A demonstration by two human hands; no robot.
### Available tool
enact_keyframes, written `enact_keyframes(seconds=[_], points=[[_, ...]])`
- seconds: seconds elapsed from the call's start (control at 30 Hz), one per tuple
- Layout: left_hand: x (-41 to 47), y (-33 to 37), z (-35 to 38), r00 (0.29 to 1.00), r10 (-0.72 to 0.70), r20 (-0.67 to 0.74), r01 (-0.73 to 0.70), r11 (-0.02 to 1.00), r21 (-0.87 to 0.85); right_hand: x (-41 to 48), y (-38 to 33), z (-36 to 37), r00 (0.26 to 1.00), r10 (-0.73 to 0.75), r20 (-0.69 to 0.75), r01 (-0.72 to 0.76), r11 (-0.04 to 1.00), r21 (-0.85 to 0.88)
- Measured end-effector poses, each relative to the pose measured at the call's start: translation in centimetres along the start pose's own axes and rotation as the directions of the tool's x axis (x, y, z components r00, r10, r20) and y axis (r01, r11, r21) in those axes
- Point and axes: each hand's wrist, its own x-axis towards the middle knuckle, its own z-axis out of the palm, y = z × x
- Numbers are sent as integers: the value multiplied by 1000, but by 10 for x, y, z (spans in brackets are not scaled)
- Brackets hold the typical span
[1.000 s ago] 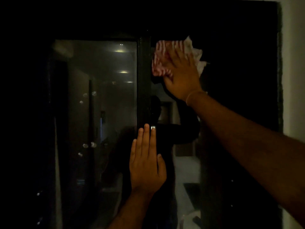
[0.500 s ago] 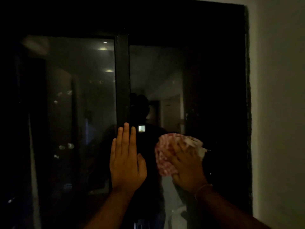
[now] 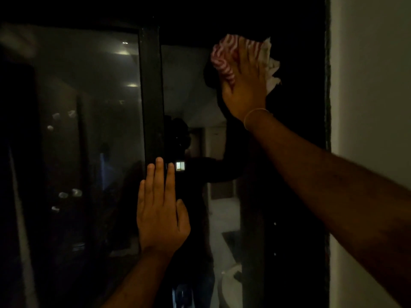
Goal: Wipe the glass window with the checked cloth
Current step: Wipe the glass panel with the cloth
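A dark glass window (image 3: 191,90) fills the view and mirrors a dim room. High on its right pane my right hand (image 3: 245,85) presses a bunched red-and-white checked cloth (image 3: 222,60) flat against the glass, the cloth showing above and on both sides of the fingers. A thin band circles that wrist. Lower down, my left hand (image 3: 161,210) lies flat with fingers together on the dark vertical frame bar (image 3: 150,96) between the two panes, holding nothing.
A pale wall (image 3: 369,85) borders the window on the right, past the dark frame edge (image 3: 327,85). The left pane (image 3: 89,130) shows several whitish smudges. Reflected ceiling lights glow near its top.
My right hand has carried the cloth from the lower middle of the right pane up to its top. The left hand stays on the frame bar.
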Motion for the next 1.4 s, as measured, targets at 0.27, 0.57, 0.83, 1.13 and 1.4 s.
enact_keyframes(seconds=[0.27, 0.57, 0.83, 1.13, 1.4], points=[[1, 0, 1, 1000, -6, -21, 6, 1000, -7, -96, -79, 21, 908, -410, 87, 393, 905, 165], [1, 0, -2, 1000, -10, 9, 10, 1000, -11, -395, -13, 5, 777, -522, 352, 494, 852, 173], [-1, 1, -1, 1000, 3, 4, -3, 1000, 7, -253, 2, 1, 973, -110, 202, 110, 994, 11], [1, 6, -16, 989, 63, 132, -67, 997, 27, -6, -6, -1, 989, 119, -84, -116, 993, 35], [23, -68, -126, 989, 123, 77, -131, 985, 115, -7, -63, -7, 887, 459, -51, -403, 823, 400]])
